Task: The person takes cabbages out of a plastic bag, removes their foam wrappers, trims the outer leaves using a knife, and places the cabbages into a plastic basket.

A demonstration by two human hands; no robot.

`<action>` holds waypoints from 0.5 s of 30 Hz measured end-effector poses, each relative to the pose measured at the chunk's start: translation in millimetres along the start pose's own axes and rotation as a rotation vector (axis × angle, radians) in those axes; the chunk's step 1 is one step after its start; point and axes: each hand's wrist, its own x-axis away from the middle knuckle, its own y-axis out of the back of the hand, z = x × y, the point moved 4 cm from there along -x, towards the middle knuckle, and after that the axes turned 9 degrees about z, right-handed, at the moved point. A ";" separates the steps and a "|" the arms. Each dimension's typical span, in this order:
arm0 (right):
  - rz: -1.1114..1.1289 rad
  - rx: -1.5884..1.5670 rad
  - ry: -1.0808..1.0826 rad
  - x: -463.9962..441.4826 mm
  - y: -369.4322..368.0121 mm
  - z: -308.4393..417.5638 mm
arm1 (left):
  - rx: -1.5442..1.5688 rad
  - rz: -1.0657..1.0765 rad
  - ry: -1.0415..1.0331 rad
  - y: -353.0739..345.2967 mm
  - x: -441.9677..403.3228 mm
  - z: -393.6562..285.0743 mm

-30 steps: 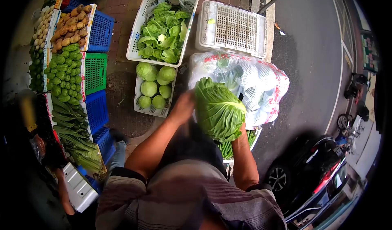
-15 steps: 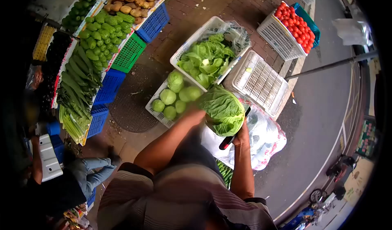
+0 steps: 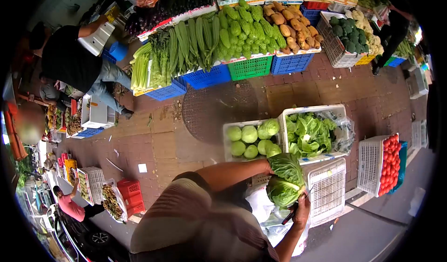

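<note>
A leafy green cabbage [image 3: 285,180] is held between my two hands. My left hand [image 3: 266,167] is against its upper left side, the fingers mostly hidden by leaves. On the lower right, my right hand [image 3: 301,208] is closed around a dark knife handle [image 3: 289,214], close against the cabbage's base. Just beyond lie a white crate [image 3: 227,141] of round cabbages [image 3: 249,133] and a white crate [image 3: 316,109] of loose leaves [image 3: 308,132]. A lidded white crate [image 3: 327,192] stands beside my right hand, and a plastic bag [image 3: 260,204] lies under the cabbage.
A produce row with celery [image 3: 142,69], bitter melons [image 3: 247,29] and potatoes [image 3: 291,24] runs along the far side. Tomatoes [image 3: 390,164] fill a crate at right. A person in black [image 3: 70,57] bends at upper left; another person in pink [image 3: 72,208] is at lower left.
The view has swung left, bringing the produce row across the top and more people into sight. The cabbage has turned between my hands, and its base now faces my right hand.
</note>
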 end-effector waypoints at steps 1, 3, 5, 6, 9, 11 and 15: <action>-0.019 0.044 -0.002 -6.5 4.9 5.7 | -0.008 0.002 0.006 0.5 2.5 -1.8; -0.095 0.295 0.009 -21.5 22.5 14.2 | -0.028 0.012 0.019 2.1 9.4 -5.3; -0.052 0.440 0.012 -33.4 15.6 39.0 | -0.054 0.043 0.057 1.6 13.7 -7.7; -0.013 0.474 0.005 -38.7 6.4 46.8 | -0.073 0.071 0.086 0.4 17.1 -7.7; 0.115 0.471 -0.053 -45.6 -21.5 53.0 | -0.136 0.165 0.216 -0.3 27.3 -11.5; 0.188 0.414 -0.098 -44.9 -39.6 46.7 | -0.179 0.206 0.311 4.8 36.6 -18.9; 0.159 0.308 -0.124 -41.2 -65.7 -0.3 | -0.107 0.079 0.471 50.8 71.6 15.4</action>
